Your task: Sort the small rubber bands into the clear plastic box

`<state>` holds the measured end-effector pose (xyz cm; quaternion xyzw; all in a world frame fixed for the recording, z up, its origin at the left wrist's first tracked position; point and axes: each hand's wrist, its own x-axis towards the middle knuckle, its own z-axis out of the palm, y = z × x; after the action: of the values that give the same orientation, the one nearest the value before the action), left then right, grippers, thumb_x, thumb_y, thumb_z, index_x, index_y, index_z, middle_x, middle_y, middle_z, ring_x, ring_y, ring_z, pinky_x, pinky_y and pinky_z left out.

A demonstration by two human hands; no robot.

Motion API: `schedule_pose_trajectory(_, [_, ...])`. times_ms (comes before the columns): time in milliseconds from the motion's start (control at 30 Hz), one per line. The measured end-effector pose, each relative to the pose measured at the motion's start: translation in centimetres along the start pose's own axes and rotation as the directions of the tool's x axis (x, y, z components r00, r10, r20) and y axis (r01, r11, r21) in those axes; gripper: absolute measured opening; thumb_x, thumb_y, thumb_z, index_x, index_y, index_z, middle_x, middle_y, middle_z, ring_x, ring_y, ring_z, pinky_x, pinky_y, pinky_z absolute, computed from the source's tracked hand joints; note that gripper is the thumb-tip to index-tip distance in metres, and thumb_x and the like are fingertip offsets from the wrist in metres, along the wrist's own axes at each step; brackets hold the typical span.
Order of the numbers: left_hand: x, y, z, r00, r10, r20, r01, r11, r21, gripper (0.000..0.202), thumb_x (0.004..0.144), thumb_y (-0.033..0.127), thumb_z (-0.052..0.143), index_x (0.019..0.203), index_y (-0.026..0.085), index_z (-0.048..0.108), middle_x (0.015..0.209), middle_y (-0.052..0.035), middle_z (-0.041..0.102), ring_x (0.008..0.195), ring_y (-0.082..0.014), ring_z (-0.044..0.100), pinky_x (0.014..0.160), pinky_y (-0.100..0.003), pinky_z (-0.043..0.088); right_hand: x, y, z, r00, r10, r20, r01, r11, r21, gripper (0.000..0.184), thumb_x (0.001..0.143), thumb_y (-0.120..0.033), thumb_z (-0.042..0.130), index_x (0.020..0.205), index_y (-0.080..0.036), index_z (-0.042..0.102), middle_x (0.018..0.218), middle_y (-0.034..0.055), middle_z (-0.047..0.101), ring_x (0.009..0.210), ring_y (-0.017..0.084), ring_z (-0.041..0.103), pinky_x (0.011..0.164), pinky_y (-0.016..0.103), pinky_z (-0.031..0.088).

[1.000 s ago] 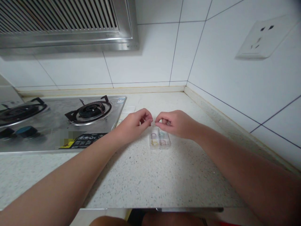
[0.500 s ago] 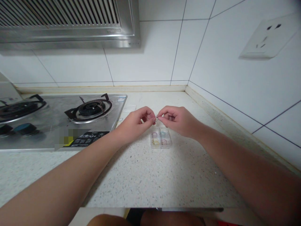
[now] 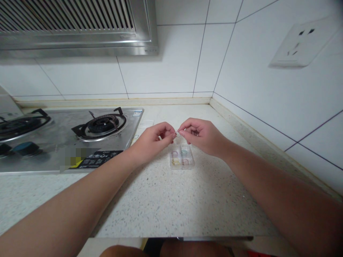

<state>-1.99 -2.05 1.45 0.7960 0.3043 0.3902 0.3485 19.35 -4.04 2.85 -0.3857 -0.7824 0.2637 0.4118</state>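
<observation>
My left hand (image 3: 160,136) and my right hand (image 3: 198,135) meet almost fingertip to fingertip above the countertop, each closed in a pinch. Between them is something tiny and pale, too small to name. Just below the hands, a clear plastic compartment box (image 3: 182,157) sits on the speckled counter. Small coloured loops lie in its compartments: pinkish, green and yellow ones can be made out. Behind my left hand lies a flat transparent piece (image 3: 147,123), perhaps a lid, partly hidden.
A steel gas hob (image 3: 61,139) with black burners takes up the left of the speckled countertop (image 3: 171,203). A range hood (image 3: 80,39) hangs above it. White tiled walls meet in the corner, with a socket (image 3: 302,44) on the right one.
The view has shifted slightly. Both hands stay pinched together over the box; the fingertips have moved a little, and the pale bit between them shows more clearly.
</observation>
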Motion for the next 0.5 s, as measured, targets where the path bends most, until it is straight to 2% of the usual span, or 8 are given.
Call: schedule_pose_trajectory(500, [-0.02, 0.85, 0.06, 0.999, -0.009, -0.052, 0.004, 0.996, -0.093, 0.011, 0.093, 0.028, 0.06, 0.093, 0.017, 0.061, 0.072, 0.0012, 0.059, 0.062, -0.0094, 0.054, 0.058, -0.023, 0.042, 0.03, 0.3, -0.04, 1.0, -0.007, -0.01, 0.007, 1.0, -0.01, 0.02, 0.091, -0.037, 0.067, 0.089, -0.016, 0.067, 0.058, -0.0039, 0.053, 0.05, 0.008, 0.044, 0.047, 0.023, 0.031])
